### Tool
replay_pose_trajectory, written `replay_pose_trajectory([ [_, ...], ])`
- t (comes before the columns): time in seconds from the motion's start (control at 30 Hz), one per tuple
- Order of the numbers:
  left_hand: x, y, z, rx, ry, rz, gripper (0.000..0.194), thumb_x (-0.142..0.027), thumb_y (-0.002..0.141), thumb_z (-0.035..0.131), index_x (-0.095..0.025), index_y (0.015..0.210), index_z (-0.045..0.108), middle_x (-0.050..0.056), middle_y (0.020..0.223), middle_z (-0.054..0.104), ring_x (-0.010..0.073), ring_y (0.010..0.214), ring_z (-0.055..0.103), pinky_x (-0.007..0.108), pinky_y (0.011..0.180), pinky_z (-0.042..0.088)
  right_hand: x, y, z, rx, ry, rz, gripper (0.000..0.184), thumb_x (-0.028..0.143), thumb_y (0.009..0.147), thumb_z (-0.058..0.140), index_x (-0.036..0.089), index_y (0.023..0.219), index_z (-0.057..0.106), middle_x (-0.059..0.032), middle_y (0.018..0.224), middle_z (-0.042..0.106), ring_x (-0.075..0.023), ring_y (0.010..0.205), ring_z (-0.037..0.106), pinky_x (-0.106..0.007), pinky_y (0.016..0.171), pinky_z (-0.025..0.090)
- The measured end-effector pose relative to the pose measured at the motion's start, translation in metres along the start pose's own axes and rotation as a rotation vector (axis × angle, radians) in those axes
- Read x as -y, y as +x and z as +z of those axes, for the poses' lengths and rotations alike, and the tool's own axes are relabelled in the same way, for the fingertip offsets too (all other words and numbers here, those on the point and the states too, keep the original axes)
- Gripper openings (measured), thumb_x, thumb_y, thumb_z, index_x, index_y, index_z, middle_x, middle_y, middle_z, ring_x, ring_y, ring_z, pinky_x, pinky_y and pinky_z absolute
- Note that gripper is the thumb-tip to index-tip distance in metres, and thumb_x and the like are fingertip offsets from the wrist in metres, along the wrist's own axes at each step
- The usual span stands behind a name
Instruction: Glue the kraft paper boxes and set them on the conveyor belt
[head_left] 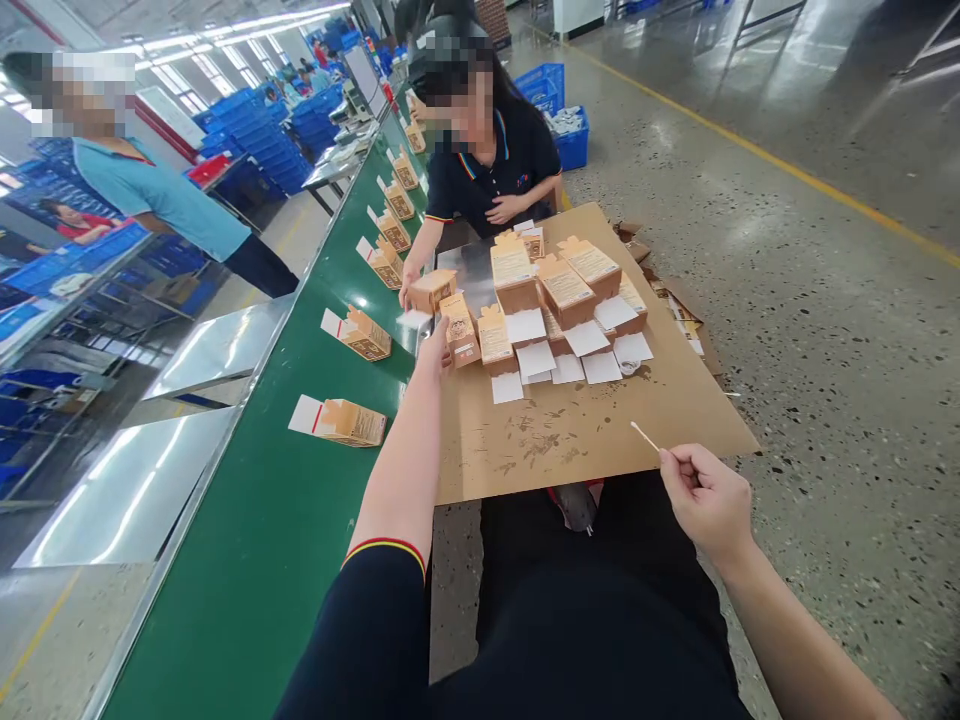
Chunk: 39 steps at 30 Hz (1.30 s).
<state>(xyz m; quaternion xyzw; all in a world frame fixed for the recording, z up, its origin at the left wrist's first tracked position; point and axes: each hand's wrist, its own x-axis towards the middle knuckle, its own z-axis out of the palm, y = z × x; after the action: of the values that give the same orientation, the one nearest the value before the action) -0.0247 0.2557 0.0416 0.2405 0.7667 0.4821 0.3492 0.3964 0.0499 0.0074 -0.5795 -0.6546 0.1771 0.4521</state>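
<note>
My left hand (433,346) reaches forward to the near left side of the pile, its fingers closed at the edge of a small printed carton (460,332). Part of its grip is hidden behind the thumb. In my right hand (709,492), a cotton swab (645,436) is pinched between thumb and fingers, its white tip pointing up and left over the cardboard sheet (480,470). Several more cartons (566,290) lie heaped on the sheet, many with white flaps (589,340) hanging open toward me. Dark smears mark the cardboard between the pile and me.
On my left runs a green conveyor belt (247,510) carrying a line of open-flapped cartons (356,422). Across the sheet sits a co-worker (487,150), one hand at another carton (433,290). Another person (165,190) stands beyond the belt. Blue crates (574,140) stand on the floor behind.
</note>
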Motion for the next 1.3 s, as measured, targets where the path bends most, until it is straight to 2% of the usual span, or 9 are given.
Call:
replay_pose_trajectory([
  [0.13, -0.002, 0.0, 0.019, 0.014, 0.187, -0.002, 0.051, -0.041, 0.074, 0.098, -0.018, 0.112, 0.072, 0.016, 0.103, 0.079, 0.0307, 0.094, 0.079, 0.041, 0.08, 0.062, 0.003, -0.001, -0.003, -0.037, -0.009, 0.008, 0.042, 0.046, 0.109, 0.06, 0.026, 0.072, 0.057, 0.0044, 0.056, 0.047, -0.013, 0.048, 0.044, -0.028, 0.051, 0.039],
  [0.23, 0.006, -0.018, 0.004, -0.028, 0.295, 0.049, 0.057, -0.039, 0.073, 0.096, -0.02, 0.12, 0.07, 0.018, 0.117, 0.08, 0.0347, 0.111, 0.079, 0.044, 0.09, 0.062, 0.001, -0.001, -0.006, -0.044, -0.008, 0.022, 0.04, 0.045, 0.109, 0.061, 0.026, 0.074, 0.058, 0.0044, 0.057, 0.048, -0.013, 0.048, 0.044, -0.028, 0.051, 0.04],
  [0.43, 0.048, -0.072, -0.081, -0.079, 0.338, 0.188, 0.051, -0.041, 0.075, 0.083, -0.023, 0.121, 0.071, 0.015, 0.136, 0.078, 0.038, 0.137, 0.07, 0.048, 0.117, 0.055, -0.005, 0.004, -0.009, -0.041, 0.021, -0.004, 0.038, 0.043, 0.109, 0.062, 0.025, 0.075, 0.058, 0.0048, 0.057, 0.048, -0.0126, 0.049, 0.044, -0.028, 0.051, 0.038],
  [0.53, 0.079, -0.108, -0.128, 0.003, 0.015, 0.112, 0.055, -0.047, 0.075, 0.075, -0.02, 0.123, 0.074, 0.014, 0.128, 0.08, 0.0397, 0.129, 0.074, 0.05, 0.11, 0.061, -0.013, 0.024, -0.009, -0.023, -0.042, 0.029, 0.039, 0.045, 0.107, 0.061, 0.026, 0.074, 0.055, 0.0041, 0.058, 0.047, -0.0138, 0.052, 0.044, -0.029, 0.056, 0.039],
  [0.63, 0.105, -0.144, -0.153, 0.114, -0.355, -0.008, 0.062, -0.057, 0.079, 0.073, -0.02, 0.129, 0.076, 0.016, 0.127, 0.08, 0.0428, 0.126, 0.075, 0.054, 0.1, 0.067, -0.023, 0.062, -0.004, 0.067, -0.16, 0.059, 0.035, 0.041, 0.101, 0.06, 0.026, 0.071, 0.05, 0.004, 0.056, 0.044, -0.0145, 0.053, 0.041, -0.03, 0.058, 0.036],
  [0.77, 0.129, -0.174, -0.14, 0.236, -0.576, -0.005, 0.074, -0.063, 0.075, 0.082, -0.028, 0.139, 0.074, 0.015, 0.137, 0.079, 0.0449, 0.135, 0.071, 0.061, 0.104, 0.066, -0.034, 0.122, 0.011, 0.266, -0.319, 0.065, 0.027, 0.033, 0.093, 0.059, 0.027, 0.069, 0.047, -0.0002, 0.057, 0.05, -0.0177, 0.056, 0.044, -0.033, 0.058, 0.031],
  [0.9, 0.152, -0.178, -0.11, 0.337, -0.565, 0.064, 0.077, -0.054, 0.063, 0.098, -0.033, 0.134, 0.075, 0.011, 0.141, 0.077, 0.0442, 0.143, 0.067, 0.064, 0.119, 0.058, -0.047, 0.157, 0.025, 0.363, -0.458, 0.011, 0.029, 0.033, 0.091, 0.062, 0.027, 0.066, 0.047, -0.0048, 0.06, 0.054, -0.0205, 0.059, 0.046, -0.036, 0.058, 0.027],
  [1.13, 0.182, -0.169, -0.088, 0.36, -0.572, 0.049, 0.083, -0.052, 0.061, 0.104, -0.031, 0.136, 0.074, 0.012, 0.14, 0.077, 0.0381, 0.133, 0.073, 0.058, 0.119, 0.056, -0.059, 0.177, 0.036, 0.489, -0.521, 0.052, 0.039, 0.025, 0.091, 0.07, 0.025, 0.062, 0.046, -0.0021, 0.059, 0.053, -0.0151, 0.056, 0.037, -0.036, 0.059, 0.024],
  [1.3, 0.189, -0.167, -0.084, 0.323, -0.559, 0.087, 0.088, -0.05, 0.055, 0.11, -0.029, 0.133, 0.075, 0.013, 0.129, 0.081, 0.038, 0.126, 0.076, 0.06, 0.117, 0.057, -0.056, 0.175, 0.015, 0.41, -0.397, 0.002, 0.042, 0.029, 0.099, 0.069, 0.025, 0.063, 0.049, -0.0031, 0.057, 0.053, -0.0135, 0.057, 0.038, -0.037, 0.06, 0.024],
])
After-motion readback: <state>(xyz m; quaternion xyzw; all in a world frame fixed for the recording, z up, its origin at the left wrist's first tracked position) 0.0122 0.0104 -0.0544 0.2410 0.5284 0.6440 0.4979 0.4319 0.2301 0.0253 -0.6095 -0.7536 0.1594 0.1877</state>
